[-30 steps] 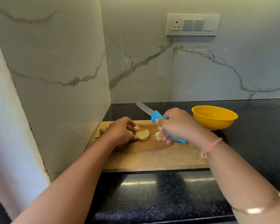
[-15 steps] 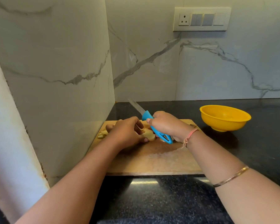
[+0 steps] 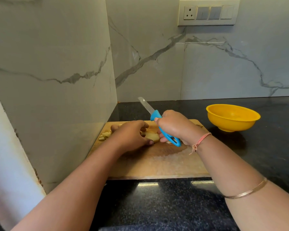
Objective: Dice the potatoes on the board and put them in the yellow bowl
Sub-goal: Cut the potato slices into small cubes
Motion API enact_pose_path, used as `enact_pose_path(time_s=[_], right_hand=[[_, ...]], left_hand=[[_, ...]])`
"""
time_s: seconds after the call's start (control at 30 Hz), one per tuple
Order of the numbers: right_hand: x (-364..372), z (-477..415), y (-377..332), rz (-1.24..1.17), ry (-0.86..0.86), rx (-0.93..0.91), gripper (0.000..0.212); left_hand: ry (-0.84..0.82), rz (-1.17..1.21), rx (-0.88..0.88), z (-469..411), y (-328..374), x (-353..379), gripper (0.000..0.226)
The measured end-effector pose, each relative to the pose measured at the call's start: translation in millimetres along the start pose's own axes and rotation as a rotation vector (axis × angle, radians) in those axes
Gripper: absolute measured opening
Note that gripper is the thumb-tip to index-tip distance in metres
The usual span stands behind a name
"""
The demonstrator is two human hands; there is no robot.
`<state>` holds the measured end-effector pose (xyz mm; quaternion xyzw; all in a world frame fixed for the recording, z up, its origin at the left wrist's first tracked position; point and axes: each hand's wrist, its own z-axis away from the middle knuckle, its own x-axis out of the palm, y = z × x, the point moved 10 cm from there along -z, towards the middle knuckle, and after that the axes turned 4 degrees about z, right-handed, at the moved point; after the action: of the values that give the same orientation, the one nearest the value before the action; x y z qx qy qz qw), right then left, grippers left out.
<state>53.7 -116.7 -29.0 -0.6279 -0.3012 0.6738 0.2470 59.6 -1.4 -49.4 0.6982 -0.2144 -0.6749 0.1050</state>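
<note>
Dicing is underway: the left hand [image 3: 132, 135] pins a potato [image 3: 153, 136] on the board [image 3: 157, 162], fingers curled; the right hand [image 3: 173, 126] grips the knife [image 3: 158, 120], blade raised. Next, bring it down clear of fingertips. The bowl [image 3: 232, 117] looks empty on the desk.

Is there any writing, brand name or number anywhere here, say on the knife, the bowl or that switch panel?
None can be read.
Knife: no mark shows on blade or blue handle.
Bowl: plain yellow.
Switch panel: a socket and blank switches.
Board: bare wood.
</note>
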Motion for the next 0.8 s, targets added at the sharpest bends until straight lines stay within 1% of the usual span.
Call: enact_pose_path(time_s=[0.2,0.3,0.5,0.57,0.63,0.7,0.8], right_hand=[[3.1,0.9,1.4,-0.028,0.039,-0.028,0.027],[1.3,0.0,5.0,-0.088,0.056,-0.015,0.024],[-6.7,7.2,4.4,-0.106,0.102,-0.015,0.03],[-15.8,17.5,0.4,-0.03,0.144,-0.036,0.027],[-22.5,33.2,-2.8,0.157,0.172,-0.061,0.024],[-20.1,51.6,-1.0,0.311,0.157,-0.074,0.023],[-7.9,74.9,6.5,0.406,0.109,-0.065,0.032]], left_hand=[[-0.002,-0.023,0.045,1.1,5.1,0.0,0.061],[0.01,-0.015,0.05,1.4,6.4,0.9,0.059],[0.048,-0.002,0.028,2.2,4.5,-1.5,0.053],[0.048,0.007,0.025,3.4,4.7,-2.2,0.053],[0.041,0.015,0.028,4.3,5.1,-2.7,0.055],[0.015,0.024,0.03,5.2,5.3,-1.7,0.055],[-0.01,0.036,0.025,5.2,4.7,-0.7,0.053]])
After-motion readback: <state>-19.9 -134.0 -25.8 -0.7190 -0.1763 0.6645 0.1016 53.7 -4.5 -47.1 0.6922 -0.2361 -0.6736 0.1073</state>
